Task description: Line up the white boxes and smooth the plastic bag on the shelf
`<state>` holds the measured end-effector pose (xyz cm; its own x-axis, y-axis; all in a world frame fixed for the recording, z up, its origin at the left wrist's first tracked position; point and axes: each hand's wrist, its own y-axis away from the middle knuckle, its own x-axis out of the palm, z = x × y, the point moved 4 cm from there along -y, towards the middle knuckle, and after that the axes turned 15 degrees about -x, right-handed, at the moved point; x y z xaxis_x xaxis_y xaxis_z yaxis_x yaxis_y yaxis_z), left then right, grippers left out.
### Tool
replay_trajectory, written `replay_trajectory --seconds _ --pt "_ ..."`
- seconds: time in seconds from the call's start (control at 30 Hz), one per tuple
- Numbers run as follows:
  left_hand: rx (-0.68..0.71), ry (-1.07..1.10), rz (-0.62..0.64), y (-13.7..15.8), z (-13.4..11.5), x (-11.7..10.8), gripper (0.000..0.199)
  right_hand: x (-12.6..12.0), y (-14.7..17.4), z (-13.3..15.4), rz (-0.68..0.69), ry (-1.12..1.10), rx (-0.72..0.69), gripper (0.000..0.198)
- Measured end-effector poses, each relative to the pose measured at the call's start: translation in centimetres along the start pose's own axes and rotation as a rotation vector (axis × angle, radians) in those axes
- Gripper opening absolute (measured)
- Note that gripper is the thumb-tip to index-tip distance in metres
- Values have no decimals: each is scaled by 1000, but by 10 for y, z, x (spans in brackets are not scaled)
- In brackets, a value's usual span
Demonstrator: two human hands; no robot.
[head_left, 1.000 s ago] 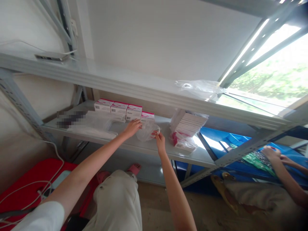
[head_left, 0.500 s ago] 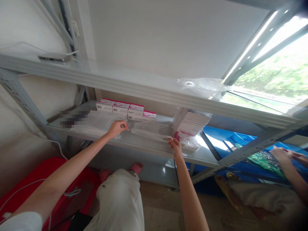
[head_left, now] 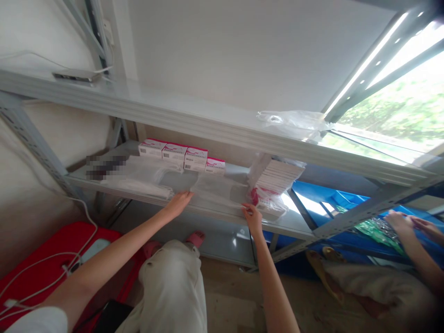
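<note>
Both hands press a clear plastic bag [head_left: 217,192] flat on the shelf [head_left: 294,222], left hand [head_left: 178,203] at 9 o'clock with fingers together, right hand [head_left: 252,216] at 3 o'clock pinching its edge, bag unfilled.

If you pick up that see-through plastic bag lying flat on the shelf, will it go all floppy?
Probably yes. The clear, thin plastic bag lies flat and wrinkled on the grey metal shelf, so it would likely droop. It looks empty, so likely very light. Both the left hand and right hand touch its edges.

Both arms outstretched; L hand [head_left: 178,203] flat, R hand [head_left: 252,216] pinching.
</note>
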<state>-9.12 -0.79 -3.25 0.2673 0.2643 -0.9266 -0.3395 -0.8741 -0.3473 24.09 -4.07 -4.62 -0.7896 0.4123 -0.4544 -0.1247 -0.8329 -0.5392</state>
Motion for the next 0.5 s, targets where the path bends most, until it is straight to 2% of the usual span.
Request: replay_trajectory --seconds 0.1,0.2,0.37,0.5 --pt "50 -84 37 -1 0 -2 31 -3 4 4 38 95 -115 39" --pt "110 -135 54 2 -3 -9 27 -7 7 8 90 182 -171 37" --pt "238 -174 37 18 4 -14 29 -16 14 6 168 399 -157 32" --pt "251 -169 -8 30 12 -15 29 -26 19 -2 258 469 -160 28"
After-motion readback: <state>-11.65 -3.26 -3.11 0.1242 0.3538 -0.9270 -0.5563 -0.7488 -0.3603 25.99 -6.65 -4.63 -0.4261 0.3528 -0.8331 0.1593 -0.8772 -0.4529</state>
